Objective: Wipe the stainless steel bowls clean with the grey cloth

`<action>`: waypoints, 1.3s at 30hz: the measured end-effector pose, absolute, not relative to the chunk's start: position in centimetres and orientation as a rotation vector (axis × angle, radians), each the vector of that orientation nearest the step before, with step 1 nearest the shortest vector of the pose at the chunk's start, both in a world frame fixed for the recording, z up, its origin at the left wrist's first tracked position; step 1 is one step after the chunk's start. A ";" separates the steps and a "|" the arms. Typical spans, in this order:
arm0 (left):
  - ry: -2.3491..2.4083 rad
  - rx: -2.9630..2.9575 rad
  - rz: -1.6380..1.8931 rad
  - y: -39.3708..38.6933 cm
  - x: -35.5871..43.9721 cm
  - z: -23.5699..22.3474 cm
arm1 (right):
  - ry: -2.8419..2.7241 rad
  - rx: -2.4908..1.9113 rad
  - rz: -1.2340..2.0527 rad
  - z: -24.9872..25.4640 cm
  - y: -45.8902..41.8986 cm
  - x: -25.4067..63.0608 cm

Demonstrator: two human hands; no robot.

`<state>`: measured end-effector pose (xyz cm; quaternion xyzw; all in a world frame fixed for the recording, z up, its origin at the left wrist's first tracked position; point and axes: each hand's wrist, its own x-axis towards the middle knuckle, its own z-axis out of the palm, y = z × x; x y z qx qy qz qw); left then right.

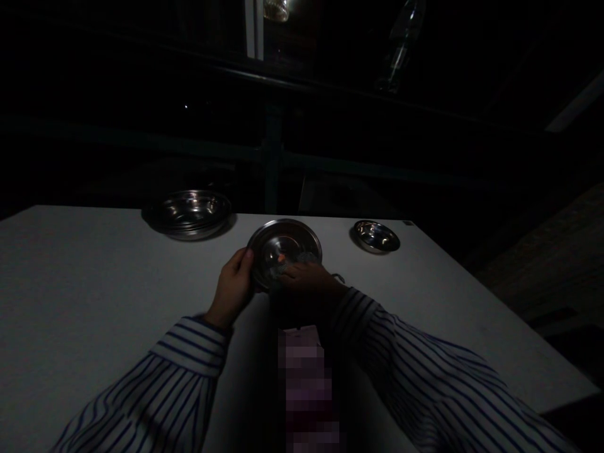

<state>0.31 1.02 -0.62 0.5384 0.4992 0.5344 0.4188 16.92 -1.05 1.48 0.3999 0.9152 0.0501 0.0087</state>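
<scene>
A round, shiny metal bowl (265, 242) is tilted toward me over the near middle of the table. My left hand (232, 284) is closed on its left rim, thumb on top. Inside the bowl, my right hand (311, 282) presses a crumpled grey cloth (306, 257) against the lower right of the inner surface. Its fingers are partly hidden in shadow, but they are closed round the cloth. A small orange spot shows near the bowl's centre; I cannot tell whether it is a mark or a reflection.
Several metal bowls (191, 214) are stacked at the table's far left edge. One small metal bowl (376, 237) stands at the far right. The white table (117, 277) ends just behind them. Beyond, in the dark, is a clear bottle (401, 50).
</scene>
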 end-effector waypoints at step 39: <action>1.232 1.269 1.297 1.4 0.3 -0.8 | 2.854 1.158 0.345 2.3 -1.9 18.1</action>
